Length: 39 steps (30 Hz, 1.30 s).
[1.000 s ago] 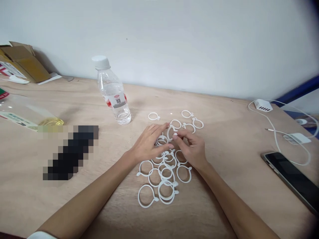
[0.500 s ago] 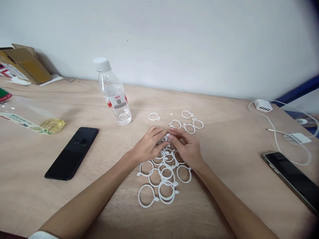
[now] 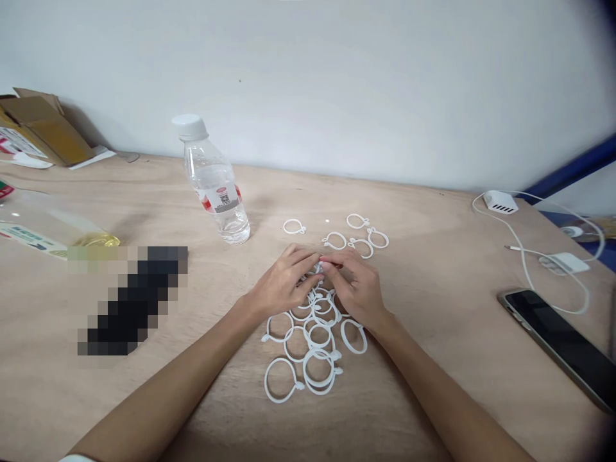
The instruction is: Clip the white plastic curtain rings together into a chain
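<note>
White plastic rings with small eyelets (image 3: 319,369) lie overlapping in a pile on the wooden table (image 3: 231,398). At the top of this pile, my left hand (image 3: 289,280) and my right hand (image 3: 355,282) meet, with their fingertips pinched together around a small white ring part (image 3: 319,265). The fingers partly cover that piece, and some rings beneath the hands are hidden too. Beyond the hands lie several separate rings (image 3: 357,221), with a single ring (image 3: 294,226) to their left.
A water bottle (image 3: 219,186) stands behind my left hand. At left are a bottle with yellow liquid (image 3: 33,224), a pixelated dark object (image 3: 132,301) and a cardboard box (image 3: 48,128). A phone (image 3: 558,340), a charger (image 3: 500,201) and white cables lie at right.
The view has shifted slightly, so most objects appear a little further left. Both hands stay together over the pile, and the ring beside my right wrist looks more tilted.
</note>
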Motion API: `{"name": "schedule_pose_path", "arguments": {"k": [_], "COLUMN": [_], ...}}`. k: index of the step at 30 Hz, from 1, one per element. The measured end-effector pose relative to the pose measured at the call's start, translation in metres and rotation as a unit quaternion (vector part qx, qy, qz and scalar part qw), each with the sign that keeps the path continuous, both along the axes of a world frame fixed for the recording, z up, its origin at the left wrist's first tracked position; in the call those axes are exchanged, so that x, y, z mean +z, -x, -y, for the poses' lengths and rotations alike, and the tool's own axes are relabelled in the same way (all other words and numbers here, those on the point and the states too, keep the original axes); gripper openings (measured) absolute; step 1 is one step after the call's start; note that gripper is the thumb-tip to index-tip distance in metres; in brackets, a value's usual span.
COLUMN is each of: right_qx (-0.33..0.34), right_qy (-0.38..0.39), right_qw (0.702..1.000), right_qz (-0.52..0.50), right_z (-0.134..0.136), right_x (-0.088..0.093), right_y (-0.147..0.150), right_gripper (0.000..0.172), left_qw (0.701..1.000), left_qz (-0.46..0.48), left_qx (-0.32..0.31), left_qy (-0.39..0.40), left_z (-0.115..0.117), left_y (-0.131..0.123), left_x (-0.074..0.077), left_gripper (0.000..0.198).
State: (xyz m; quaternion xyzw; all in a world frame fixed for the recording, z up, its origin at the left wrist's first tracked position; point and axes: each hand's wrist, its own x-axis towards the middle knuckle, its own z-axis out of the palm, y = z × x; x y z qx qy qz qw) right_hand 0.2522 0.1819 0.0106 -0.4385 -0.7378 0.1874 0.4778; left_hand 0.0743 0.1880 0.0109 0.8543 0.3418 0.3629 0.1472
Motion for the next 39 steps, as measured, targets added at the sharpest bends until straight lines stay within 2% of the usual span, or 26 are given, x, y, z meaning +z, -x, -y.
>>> {"name": "schedule_pose_path", "arguments": {"k": [5,10,13,18,21,25,27,32,35,39], "right_qx": [-0.122,-0.1,-0.101,-0.09,-0.083,-0.04,-0.016,0.057,0.049,0.028], "right_qy": [-0.023,-0.007,-0.01,-0.011,-0.011,0.036,0.067,0.099,0.101,0.072], "right_qw": [0.991,0.988,0.985,0.982,0.987,0.998,0.997,0.99,0.99,0.993], "right_qz": [0.055,0.119,0.139,0.168,0.135,0.016,-0.03,-0.082,-0.09,-0.09], "right_z": [-0.012,-0.016,-0.014,-0.013,-0.011,-0.007,-0.004,-0.002,-0.002,-0.003], "right_x": [-0.009,-0.017,-0.017,-0.015,-0.012,-0.006,-0.003,-0.003,-0.004,-0.005], "right_y": [-0.008,-0.007,-0.005,-0.003,-0.004,-0.004,-0.004,-0.005,-0.006,-0.006], "right_gripper": [0.023,0.021,0.019,0.016,0.016,0.013,0.008,0.008,0.009,0.019], "left_qw": [1.0,1.0,1.0,0.999,0.998,0.997,0.997,0.998,0.998,0.999], "left_qz": [0.0,-0.007,-0.003,0.02,0.036,0.031,0.021,0.044,0.045,0.025], "left_qx": [0.031,0.025,0.021,0.029,0.047,0.067,0.06,0.048,0.044,0.024], "left_qy": [0.004,-0.001,0.0,-0.011,-0.009,0.027,0.044,0.02,-0.006,-0.03], "left_z": [0.001,0.002,0.001,0.001,0.001,0.001,0.002,0.001,0.001,0.001], "left_y": [-0.001,0.0,0.0,-0.001,-0.001,0.001,0.001,0.002,0.001,0.001], "left_x": [0.002,0.005,0.005,0.003,0.003,0.002,0.002,-0.001,-0.002,-0.002], "left_gripper": [0.031,0.022,0.026,0.021,0.022,0.055,0.064,0.044,0.038,0.037]}}
